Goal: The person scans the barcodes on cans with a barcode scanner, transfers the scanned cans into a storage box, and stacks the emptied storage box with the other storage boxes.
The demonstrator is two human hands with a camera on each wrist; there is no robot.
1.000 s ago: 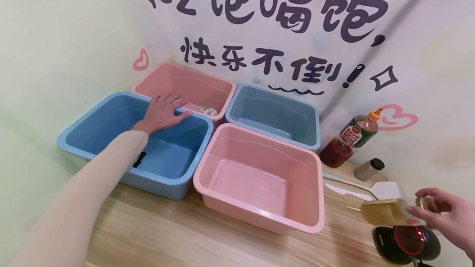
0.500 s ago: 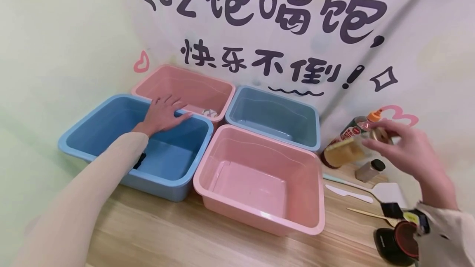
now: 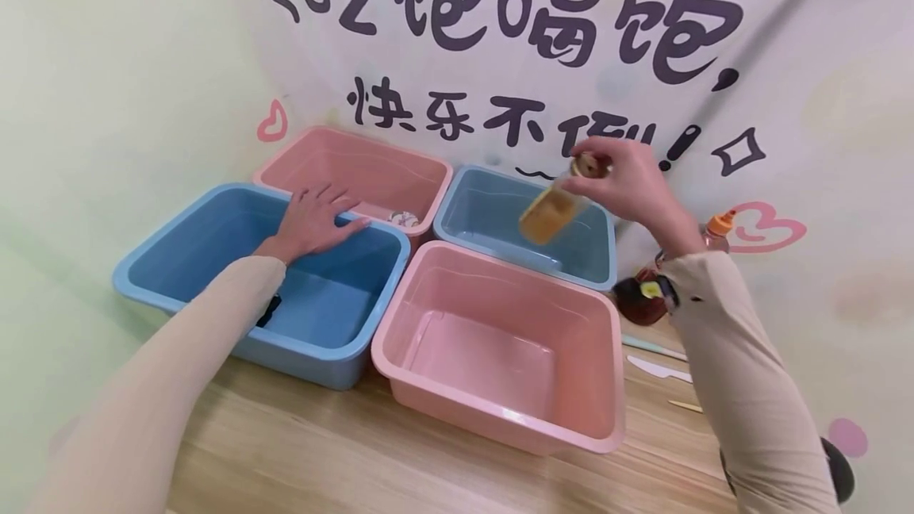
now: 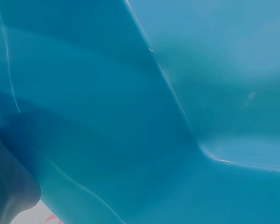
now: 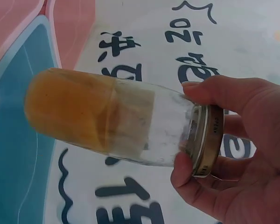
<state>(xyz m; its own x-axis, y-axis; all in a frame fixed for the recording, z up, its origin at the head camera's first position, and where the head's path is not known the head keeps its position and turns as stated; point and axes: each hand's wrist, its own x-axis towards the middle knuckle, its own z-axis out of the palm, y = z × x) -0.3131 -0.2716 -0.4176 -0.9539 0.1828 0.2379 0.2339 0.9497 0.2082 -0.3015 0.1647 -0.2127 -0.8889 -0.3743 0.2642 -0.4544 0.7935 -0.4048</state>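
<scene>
Wooden table (image 3: 300, 450): right hand (image 3: 628, 181) grips powder jar (image 3: 548, 212) over rear blue bin (image 3: 524, 220); left hand (image 3: 310, 220) flat on front blue bin (image 3: 178, 236).

Soft, even light is falling across the head view, casting only faint shadows under the tubs on the tabletop (image 3: 300, 450). Wide-angle distortion is bending the edges. The left wrist view is filling with blurred blue plastic, a dim shadow darkening its lower left. Slight glare is showing on the glass jar (image 5: 116, 122).
</scene>
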